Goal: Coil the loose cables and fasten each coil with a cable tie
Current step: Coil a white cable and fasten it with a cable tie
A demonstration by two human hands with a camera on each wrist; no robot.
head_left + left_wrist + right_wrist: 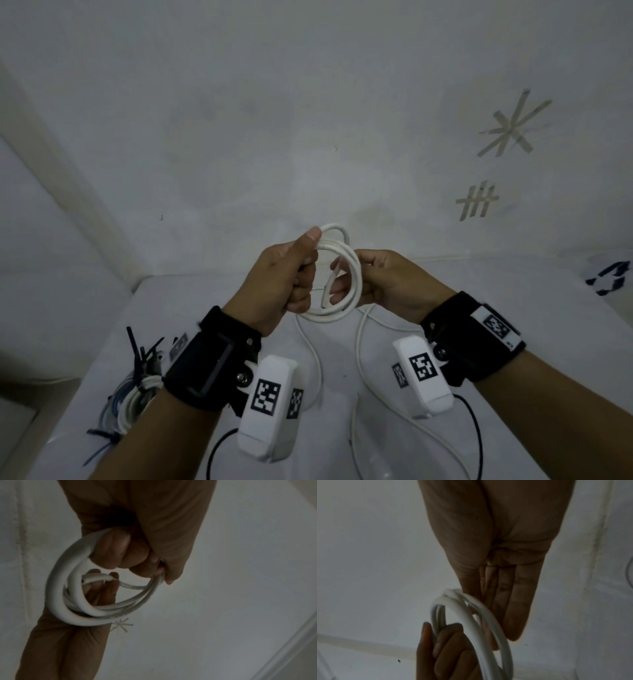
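Left hand (281, 277) raised above the table (534, 308), back toward the head camera, fingers curled and clamped round the near-left arc of the coil (337, 274), thumb pressed flat on its top. Right hand (387, 281) raised level with it, just to the right, fingers straight and together along the coil's right arc; thumb appears to press the cable end (330, 284) against them, though the grip is partly hidden. In the right wrist view, 4 fingers (518, 601) extended side by side, touching the loops.

Coil held in the air between the 2 hands, well clear of the table, standing roughly upright, open face toward the head camera. About 3 loops, exact count blurred. 1 short cut end crossing the inside of the ring, pointing down and to the left. 2 white strands (317, 356) hanging from the bottom of the coil to the table, running toward the near edge.

Bundle (133, 401) of white and blue cables lying at the table's near-left, beside the left wrist. Several dark ties (144, 349) fanned out just beyond it, count not legible; more dark ties at its near end.
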